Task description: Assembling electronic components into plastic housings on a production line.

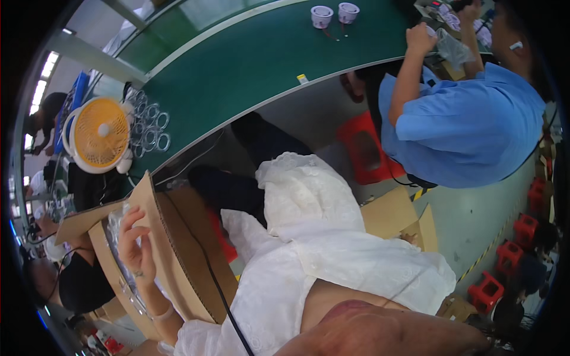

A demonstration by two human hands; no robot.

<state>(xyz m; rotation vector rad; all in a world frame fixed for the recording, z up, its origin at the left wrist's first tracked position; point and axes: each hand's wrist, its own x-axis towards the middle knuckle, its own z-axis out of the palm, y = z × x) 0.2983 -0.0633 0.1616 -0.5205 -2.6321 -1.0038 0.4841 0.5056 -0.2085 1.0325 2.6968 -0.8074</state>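
Note:
My left hand (pixel 135 246) is raised at the opening of a cardboard box (pixel 178 261), beside its upright flap. Its fingers are loosely bent and apart, and nothing shows between them. Clear plastic (pixel 117 228) lies inside the box, partly covered by the hand. Only a few fingertips of my right hand (pixel 408 238) show past my white sleeve, next to another open cardboard box (pixel 395 213). Whatever those fingers hold, if anything, is hidden.
A green workbench (pixel 237 71) runs across the top, with several clear rings (pixel 148 127), a yellow and white fan (pixel 102 133) and two white round parts (pixel 322 17) on it. A co-worker in blue (pixel 469 124) sits at right. Red stools (pixel 362 148) stand on the floor.

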